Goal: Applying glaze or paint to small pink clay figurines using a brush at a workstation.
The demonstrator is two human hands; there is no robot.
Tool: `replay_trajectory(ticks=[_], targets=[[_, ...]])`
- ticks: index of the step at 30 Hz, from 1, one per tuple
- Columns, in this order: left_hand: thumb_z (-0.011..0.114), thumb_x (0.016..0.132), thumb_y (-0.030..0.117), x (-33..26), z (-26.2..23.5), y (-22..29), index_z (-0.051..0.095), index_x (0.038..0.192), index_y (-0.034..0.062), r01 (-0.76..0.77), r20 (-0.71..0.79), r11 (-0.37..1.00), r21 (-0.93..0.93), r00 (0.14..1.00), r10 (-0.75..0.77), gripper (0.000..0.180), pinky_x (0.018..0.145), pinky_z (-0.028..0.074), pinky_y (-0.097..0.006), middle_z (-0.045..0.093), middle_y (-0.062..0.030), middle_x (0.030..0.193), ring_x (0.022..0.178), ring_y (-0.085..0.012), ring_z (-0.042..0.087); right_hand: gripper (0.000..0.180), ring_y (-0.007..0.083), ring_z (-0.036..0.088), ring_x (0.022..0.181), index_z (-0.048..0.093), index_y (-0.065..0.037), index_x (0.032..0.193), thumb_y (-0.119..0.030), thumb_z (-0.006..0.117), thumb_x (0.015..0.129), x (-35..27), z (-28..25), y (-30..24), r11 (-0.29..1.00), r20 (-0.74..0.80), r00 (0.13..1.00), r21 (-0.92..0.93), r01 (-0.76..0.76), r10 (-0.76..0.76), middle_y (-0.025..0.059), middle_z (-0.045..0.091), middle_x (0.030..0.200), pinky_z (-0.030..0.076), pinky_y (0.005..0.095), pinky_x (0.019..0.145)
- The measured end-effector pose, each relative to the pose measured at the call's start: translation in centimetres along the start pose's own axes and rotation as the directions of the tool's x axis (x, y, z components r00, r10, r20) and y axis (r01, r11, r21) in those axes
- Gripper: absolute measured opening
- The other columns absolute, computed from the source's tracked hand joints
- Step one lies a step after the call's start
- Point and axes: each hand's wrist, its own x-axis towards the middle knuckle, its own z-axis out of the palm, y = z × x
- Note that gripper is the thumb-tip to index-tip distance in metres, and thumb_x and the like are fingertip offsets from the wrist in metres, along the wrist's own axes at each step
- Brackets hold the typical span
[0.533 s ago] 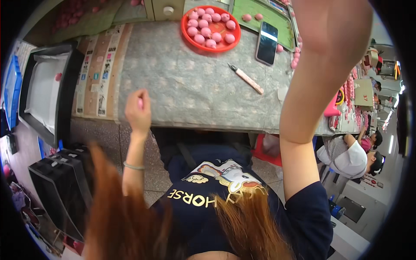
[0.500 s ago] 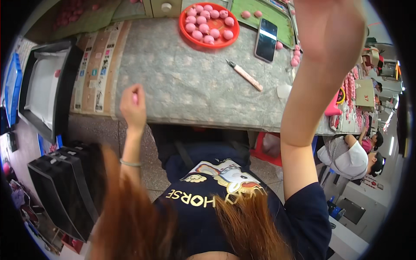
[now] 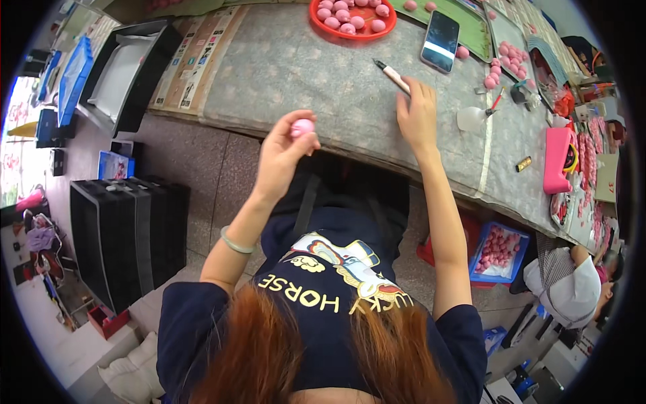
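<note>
My left hand (image 3: 282,148) is raised over the near table edge, its fingers curled round a small pink ball (image 3: 303,128). The ball shows between thumb and fingertips. On the table, my right hand (image 3: 418,114) has its fingers closed over the near end of a pen (image 3: 390,74) with a pale pink barrel and dark tip. The fingers hide that end of the pen. Beyond it, a red round basket (image 3: 353,35) holds many similar pink balls. A phone (image 3: 441,42) lies right of the pen.
A small whitish cup (image 3: 470,119) and a pink tape dispenser (image 3: 557,160) stand to the right. Green tray (image 3: 474,34) at the back; loose pink balls (image 3: 513,57) nearby. Black boxes (image 3: 128,236) stand left. A blue crate (image 3: 515,269) of pink pieces sits below the table; another person (image 3: 562,283) is at right.
My right arm has come down from high up, and its hand is now on the pen. My left hand has moved right with the ball, which now shows more. The view has shifted and turned.
</note>
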Motion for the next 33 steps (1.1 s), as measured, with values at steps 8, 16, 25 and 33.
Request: replay_trajectory(ticks=[8,16,25,33], targets=[[0.054,0.081,0.003,-0.6,4.0,-1.3,0.045,0.114,0.0017,0.101,0.202,0.995,0.002,0.974,-0.1,0.035,0.076,0.041,-0.019,0.05,-0.0049,0.104,0.084,-0.0085,0.052,0.018,0.0315,0.051,0.088,0.055,-0.006,0.097,-0.014,0.048,0.082,-0.2,2.5,2.1,0.933,0.074,0.995,-0.357,-0.033,0.064,0.0127,0.054,0.088,0.04,0.0403,0.073],[0.049,0.082,0.001,4.0,-1.5,3.5,0.045,0.113,0.0003,-0.123,-0.067,0.992,0.013,0.99,0.124,0.031,0.075,0.042,-0.022,0.05,-0.0095,0.106,0.082,-0.0112,0.053,0.016,0.0347,0.053,0.078,0.051,-0.005,0.096,-0.01,0.043,0.084,-1.8,-0.1,-0.4,0.874,0.027,0.934,-0.363,-0.323,0.357,0.0168,0.051,0.087,0.044,0.0424,0.062],[0.049,0.082,0.001,7.1,-4.1,5.2,0.043,0.116,-0.0012,-0.374,-0.198,0.926,0.042,0.906,0.375,0.034,0.074,0.042,-0.024,0.049,-0.0136,0.11,0.081,-0.0125,0.053,0.029,0.0305,0.054,0.083,0.05,-0.005,0.106,-0.005,0.05,0.078,-1.5,4.4,-9.1,0.933,0.709,0.678,0.346,-0.097,-0.193,0.0143,0.051,0.091,0.046,0.0365,0.067],[0.056,0.077,-0.001,12.0,-1.3,-0.9,0.045,0.112,0.0019,0.157,0.015,0.988,-0.007,0.987,-0.157,0.037,0.08,0.042,-0.022,0.051,-0.0077,0.108,0.088,-0.0117,0.053,0.026,0.0047,0.045,0.059,0.051,0.001,0.108,-0.004,0.047,0.084,1.3,2.8,-1.1,0.751,0.41,0.822,0.372,-0.546,0.394,0.0015,0.051,0.075,0.035,0.0166,0.051]])
